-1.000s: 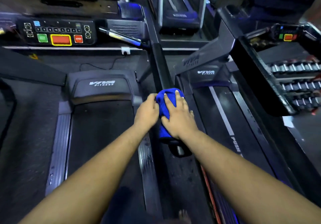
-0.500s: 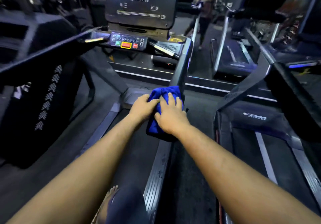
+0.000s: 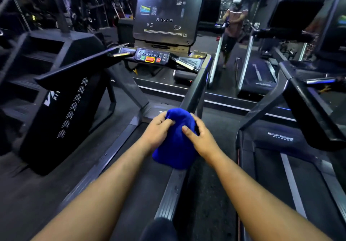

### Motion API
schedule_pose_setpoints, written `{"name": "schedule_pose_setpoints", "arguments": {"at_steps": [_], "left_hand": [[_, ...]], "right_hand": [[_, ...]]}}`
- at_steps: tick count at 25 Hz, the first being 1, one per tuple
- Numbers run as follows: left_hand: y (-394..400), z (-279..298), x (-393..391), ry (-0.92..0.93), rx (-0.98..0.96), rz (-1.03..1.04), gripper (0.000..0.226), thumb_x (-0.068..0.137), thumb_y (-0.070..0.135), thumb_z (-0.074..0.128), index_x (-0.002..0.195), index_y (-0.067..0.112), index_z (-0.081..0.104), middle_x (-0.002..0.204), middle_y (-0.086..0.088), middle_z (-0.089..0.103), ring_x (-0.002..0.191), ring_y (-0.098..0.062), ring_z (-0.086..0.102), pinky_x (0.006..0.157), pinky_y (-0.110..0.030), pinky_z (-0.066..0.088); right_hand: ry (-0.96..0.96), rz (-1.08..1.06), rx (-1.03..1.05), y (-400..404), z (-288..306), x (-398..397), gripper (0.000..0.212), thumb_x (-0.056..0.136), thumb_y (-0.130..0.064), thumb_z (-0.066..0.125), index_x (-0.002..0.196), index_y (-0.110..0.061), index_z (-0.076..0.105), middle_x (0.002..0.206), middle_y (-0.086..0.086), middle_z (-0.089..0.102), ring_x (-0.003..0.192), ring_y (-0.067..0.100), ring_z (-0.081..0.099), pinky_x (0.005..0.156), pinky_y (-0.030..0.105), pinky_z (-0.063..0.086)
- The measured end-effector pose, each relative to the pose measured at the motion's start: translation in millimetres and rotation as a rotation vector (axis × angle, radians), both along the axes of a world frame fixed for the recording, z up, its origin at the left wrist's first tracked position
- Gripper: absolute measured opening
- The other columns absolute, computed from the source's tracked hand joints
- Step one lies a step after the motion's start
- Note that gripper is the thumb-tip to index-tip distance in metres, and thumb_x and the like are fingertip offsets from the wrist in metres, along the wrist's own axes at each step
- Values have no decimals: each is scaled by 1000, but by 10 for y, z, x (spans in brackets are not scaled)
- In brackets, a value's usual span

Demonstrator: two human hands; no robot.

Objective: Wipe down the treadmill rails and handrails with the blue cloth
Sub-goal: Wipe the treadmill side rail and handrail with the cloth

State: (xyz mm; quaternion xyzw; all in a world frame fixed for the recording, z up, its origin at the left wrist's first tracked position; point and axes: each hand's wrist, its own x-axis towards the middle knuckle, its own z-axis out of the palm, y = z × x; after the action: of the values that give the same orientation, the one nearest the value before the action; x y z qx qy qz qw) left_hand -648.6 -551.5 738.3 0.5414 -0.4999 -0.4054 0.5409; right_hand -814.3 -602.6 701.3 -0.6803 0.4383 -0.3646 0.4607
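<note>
The blue cloth [image 3: 175, 139] is bunched between both hands, above the treadmill's right side rail [image 3: 171, 194] and just in front of the lower end of the right handrail [image 3: 196, 89]. My left hand [image 3: 159, 131] grips its left side with curled fingers. My right hand [image 3: 201, 138] holds its right side, thumb pressed into the fabric. The cloth hangs free below my hands and hides the handrail's end. The left handrail [image 3: 78, 66] slopes up to the console [image 3: 152, 57]. The left side rail [image 3: 104, 158] runs beside the belt.
A dark screen [image 3: 167, 14] stands above the console. A black stair machine [image 3: 61, 95] is close on the left. A second treadmill [image 3: 280, 147] with its own handrail [image 3: 307, 106] is on the right. A mirror ahead shows a person [image 3: 234, 27].
The view has tilted up from the deck to the console. The cloth has come off the right handrail and is now bunched and lifted between both hands, nearer to me.
</note>
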Motion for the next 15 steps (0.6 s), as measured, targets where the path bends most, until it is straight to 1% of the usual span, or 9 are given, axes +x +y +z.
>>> {"name": "schedule_pose_setpoints", "arguments": {"at_steps": [1,2,4,6,8,9,10,12,15], "left_hand": [[52,-70,25,-54,9,-7,29,92,4,51,110,19,67,107,-1,73,101,-16,66,92,-31,51],[86,-160,56,-102,23,-7,25,92,9,56,111,21,66,107,1,73,102,-16,67,93,-32,52],[130,-313,126,-175,32,-35,24,86,23,69,110,23,67,105,3,75,101,-17,70,92,-40,56],[76,-427,144,-222,16,-47,24,81,30,72,104,24,71,99,3,76,96,-20,72,87,-48,57],[-40,-463,111,-292,-12,-39,20,81,34,68,100,28,71,94,8,76,92,-14,71,85,-47,57],[-111,-448,82,-349,-28,-41,20,82,37,65,100,32,70,92,12,75,91,-10,70,84,-45,56],[-183,-427,43,-413,-29,-37,19,83,39,62,101,35,68,91,15,74,90,-7,69,83,-43,55],[-304,-337,-49,-464,-33,-8,20,86,40,58,105,35,65,92,14,73,90,-7,67,83,-42,54],[-525,-183,-166,-460,-71,-8,24,89,43,54,107,31,65,97,13,73,95,-9,66,89,-44,51]], "right_hand": [[-40,16,54,40,-63,-27,42,85,-39,75,122,-30,59,119,-9,68,113,15,62,93,27,50],[-60,18,74,54,-119,-50,30,84,-33,77,109,-27,63,103,-7,72,99,17,67,83,27,53],[-29,-3,45,64,-184,-80,28,80,-28,82,99,-25,62,93,-3,72,88,16,69,76,29,53],[84,-103,-75,34,-249,-72,40,75,-33,85,105,-27,59,103,-4,67,97,13,63,85,27,49],[219,-338,-214,8,-343,-56,64,73,-41,84,127,-26,52,128,0,54,120,17,49,103,29,39],[239,-452,-217,14,-375,-46,76,75,-44,81,139,-23,45,141,4,44,130,20,39,110,34,32],[207,-537,-160,28,-412,-19,82,79,-44,78,146,-21,37,150,8,35,139,24,31,114,38,27],[38,-593,-32,84,-444,77,80,88,-38,70,152,-18,27,158,13,22,147,27,21,120,40,22],[-180,-505,-77,96,-364,295,64,100,-35,53,155,-18,24,164,9,16,151,17,13,119,26,13]]}}
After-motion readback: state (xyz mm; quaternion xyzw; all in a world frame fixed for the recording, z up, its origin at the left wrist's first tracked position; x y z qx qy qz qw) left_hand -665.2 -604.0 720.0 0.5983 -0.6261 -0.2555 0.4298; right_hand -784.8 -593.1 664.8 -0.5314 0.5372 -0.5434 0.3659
